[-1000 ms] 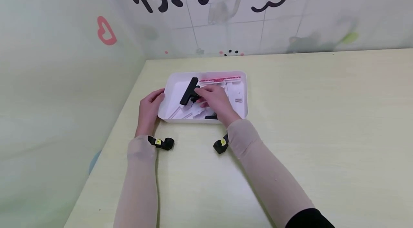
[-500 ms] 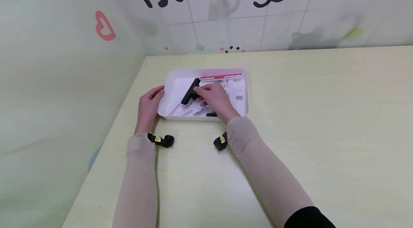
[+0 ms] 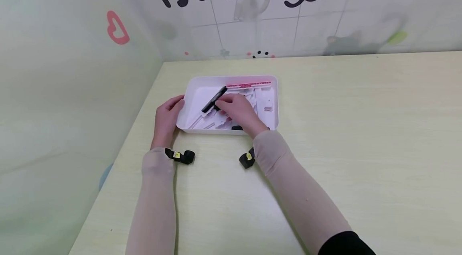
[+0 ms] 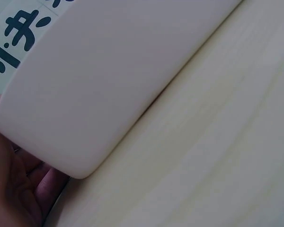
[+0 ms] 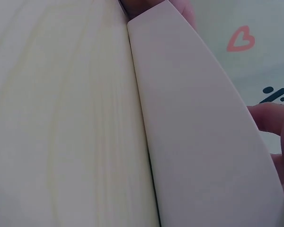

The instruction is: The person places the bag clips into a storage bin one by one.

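A white tray [image 3: 191, 131] stands on the table with several small things in it. At its left end, my left hand [image 3: 167, 120] holds the rim; in the left wrist view the fingers of the left hand [image 4: 42, 189] curl against the tray's outer corner. My right hand [image 3: 242, 111] reaches over the near wall and pinches a black clip with a long straight bar [image 3: 214, 100]. The bar lies slanted above the tray floor, and the fingers hide the clip's handle. In the right wrist view, the tray wall [image 5: 199, 123] covers most of the right hand [image 5: 277, 130].
Along the tray's back lies a pink-and-white strip [image 3: 249, 85]. Thin white pieces [image 3: 196, 121] lie at the front left, a small white piece [image 3: 268, 108] at the right. Another black item [image 3: 237, 128] lies by the near wall. A wall stands behind the table [image 3: 353, 126].
The black clip has turned in my right hand, so its bar now shows a narrower side. My left hand keeps its place on the tray. The view has tilted slightly down.
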`<action>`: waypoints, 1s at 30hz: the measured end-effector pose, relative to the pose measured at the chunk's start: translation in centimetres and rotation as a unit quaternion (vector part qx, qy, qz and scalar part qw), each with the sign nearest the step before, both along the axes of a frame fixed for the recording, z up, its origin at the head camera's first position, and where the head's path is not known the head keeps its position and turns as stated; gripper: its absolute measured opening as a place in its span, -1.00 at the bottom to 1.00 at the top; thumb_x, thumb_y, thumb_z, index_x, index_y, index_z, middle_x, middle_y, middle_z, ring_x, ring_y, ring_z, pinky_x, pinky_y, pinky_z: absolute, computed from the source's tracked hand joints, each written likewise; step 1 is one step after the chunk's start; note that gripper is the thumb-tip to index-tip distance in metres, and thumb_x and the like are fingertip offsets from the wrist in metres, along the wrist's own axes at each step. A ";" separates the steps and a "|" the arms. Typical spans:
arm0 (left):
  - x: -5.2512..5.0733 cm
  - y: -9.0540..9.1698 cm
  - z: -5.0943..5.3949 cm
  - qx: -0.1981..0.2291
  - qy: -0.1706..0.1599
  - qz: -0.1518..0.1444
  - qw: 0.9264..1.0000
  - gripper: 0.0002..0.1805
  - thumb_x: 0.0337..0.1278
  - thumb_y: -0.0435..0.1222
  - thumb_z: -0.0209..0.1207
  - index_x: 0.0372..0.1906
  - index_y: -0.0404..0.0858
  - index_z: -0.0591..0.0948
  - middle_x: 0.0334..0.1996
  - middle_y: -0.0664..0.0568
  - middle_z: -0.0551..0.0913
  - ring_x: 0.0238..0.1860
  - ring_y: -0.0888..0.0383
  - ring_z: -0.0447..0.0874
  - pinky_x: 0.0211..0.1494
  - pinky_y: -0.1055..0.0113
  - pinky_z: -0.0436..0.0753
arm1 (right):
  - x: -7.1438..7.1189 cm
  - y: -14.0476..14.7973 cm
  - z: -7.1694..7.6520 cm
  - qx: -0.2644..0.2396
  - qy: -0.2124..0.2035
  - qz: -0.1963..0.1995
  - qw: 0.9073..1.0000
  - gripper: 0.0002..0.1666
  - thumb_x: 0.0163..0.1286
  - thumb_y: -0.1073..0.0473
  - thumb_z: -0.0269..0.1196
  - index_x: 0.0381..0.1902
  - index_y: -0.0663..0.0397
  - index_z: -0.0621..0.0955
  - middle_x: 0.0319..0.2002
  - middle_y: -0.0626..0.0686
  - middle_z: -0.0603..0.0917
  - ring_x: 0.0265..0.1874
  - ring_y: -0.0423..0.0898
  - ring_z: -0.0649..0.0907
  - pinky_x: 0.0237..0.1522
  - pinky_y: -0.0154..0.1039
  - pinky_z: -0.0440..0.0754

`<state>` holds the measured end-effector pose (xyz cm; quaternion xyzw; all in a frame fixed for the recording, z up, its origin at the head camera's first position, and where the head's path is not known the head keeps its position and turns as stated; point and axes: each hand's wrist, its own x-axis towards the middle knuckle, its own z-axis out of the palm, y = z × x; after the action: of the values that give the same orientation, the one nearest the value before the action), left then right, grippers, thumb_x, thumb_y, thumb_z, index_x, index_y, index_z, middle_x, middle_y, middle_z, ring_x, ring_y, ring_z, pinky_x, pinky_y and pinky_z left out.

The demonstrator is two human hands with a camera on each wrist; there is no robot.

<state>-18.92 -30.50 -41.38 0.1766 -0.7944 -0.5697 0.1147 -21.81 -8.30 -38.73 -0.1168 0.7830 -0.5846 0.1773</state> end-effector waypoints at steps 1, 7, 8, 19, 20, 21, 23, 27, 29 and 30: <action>-0.1 0.0 0.0 0.001 -0.001 -0.001 1.000 -0.62 0.08 0.02 0.12 0.01 0.01 0.58 0.03 0.16 0.51 0.03 0.25 0.40 0.06 0.31 0.41 | 0.0 0.0 0.0 0.005 0.003 0.003 1.000 -0.64 0.25 -0.03 0.15 -0.04 -0.05 0.57 -0.29 -0.02 0.62 -0.36 -0.15 0.56 -0.37 -0.28 0.50; -0.2 0.0 0.0 -0.005 0.000 -0.002 1.000 -0.61 0.07 0.03 0.12 0.01 0.02 0.57 0.04 0.16 0.50 0.04 0.25 0.40 0.06 0.31 0.41 | -0.1 0.0 -0.1 0.015 0.010 0.024 1.000 -0.57 0.26 -0.02 0.14 0.06 -0.05 0.51 -0.20 -0.08 0.59 -0.34 -0.17 0.56 -0.37 -0.28 0.54; -0.3 0.0 0.0 -0.006 0.000 -0.003 1.000 -0.60 0.07 0.03 0.12 0.01 0.02 0.57 0.04 0.17 0.50 0.04 0.25 0.40 0.06 0.31 0.41 | -0.1 0.0 -0.1 0.017 0.011 0.028 0.999 -0.56 0.26 -0.03 0.14 0.09 -0.06 0.49 -0.18 -0.09 0.58 -0.33 -0.18 0.56 -0.37 -0.28 0.54; -0.1 -0.1 -0.2 0.004 0.012 0.001 1.000 -0.64 0.07 0.00 0.14 -0.02 0.00 0.59 0.00 0.16 0.52 0.01 0.25 0.42 0.03 0.31 0.42 | 0.1 0.0 0.1 0.032 0.012 0.055 0.998 -0.44 0.26 0.00 0.14 0.21 -0.02 0.38 -0.21 -0.04 0.56 -0.31 -0.15 0.54 -0.38 -0.30 0.54; -0.1 -0.1 -0.2 0.006 0.012 0.002 1.000 -0.64 0.06 0.00 0.14 -0.02 0.00 0.59 0.00 0.15 0.53 0.00 0.24 0.42 0.03 0.31 0.42 | 0.1 0.0 0.1 0.035 0.014 0.057 0.998 -0.44 0.26 0.00 0.14 0.21 -0.02 0.37 -0.21 -0.04 0.56 -0.31 -0.14 0.54 -0.38 -0.30 0.54; -0.1 -0.1 -0.2 0.009 0.013 0.002 1.000 -0.63 0.06 -0.01 0.14 -0.02 0.00 0.59 0.00 0.15 0.53 0.00 0.24 0.42 0.03 0.30 0.43 | 0.1 0.0 0.1 0.038 0.015 0.058 0.997 -0.43 0.26 0.00 0.14 0.22 -0.02 0.37 -0.22 -0.04 0.56 -0.31 -0.15 0.54 -0.38 -0.30 0.54; -0.1 -0.1 -0.2 0.008 0.011 0.001 1.000 -0.63 0.06 0.00 0.14 -0.02 0.00 0.59 0.01 0.15 0.52 0.01 0.24 0.42 0.04 0.30 0.42 | 0.1 0.0 0.1 0.040 0.017 0.058 0.997 -0.42 0.26 0.00 0.14 0.22 -0.01 0.36 -0.21 -0.03 0.56 -0.32 -0.14 0.54 -0.38 -0.30 0.54; -0.1 -0.1 -0.2 0.000 0.010 0.000 1.000 -0.61 0.06 0.02 0.13 -0.01 0.00 0.58 0.02 0.15 0.52 0.02 0.25 0.41 0.05 0.31 0.41 | 0.0 0.0 0.0 0.044 0.022 0.056 0.997 -0.41 0.24 0.01 0.16 0.22 0.00 0.36 -0.11 -0.05 0.52 -0.35 -0.13 0.54 -0.40 -0.32 0.54; 0.0 -0.1 -0.2 -0.002 0.009 0.002 1.000 -0.61 0.06 0.02 0.13 -0.01 0.00 0.58 0.01 0.16 0.52 0.02 0.25 0.41 0.05 0.31 0.41 | -0.1 -0.1 -0.1 0.043 0.024 0.056 0.997 -0.40 0.23 0.02 0.18 0.22 0.01 0.36 -0.05 -0.06 0.50 -0.37 -0.13 0.54 -0.41 -0.32 0.54; 0.0 0.0 -0.2 -0.001 0.008 0.003 1.000 -0.61 0.06 0.02 0.13 -0.01 0.00 0.58 0.01 0.16 0.52 0.02 0.25 0.41 0.04 0.30 0.42 | -0.1 -0.1 -0.1 0.039 0.023 0.057 0.997 -0.39 0.23 0.03 0.18 0.22 0.02 0.36 -0.02 -0.05 0.49 -0.38 -0.12 0.54 -0.42 -0.31 0.54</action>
<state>-18.93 -30.53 -41.56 0.1745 -0.7936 -0.5699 0.1226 -21.89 -8.38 -38.78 -0.1681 0.8011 -0.5396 0.1969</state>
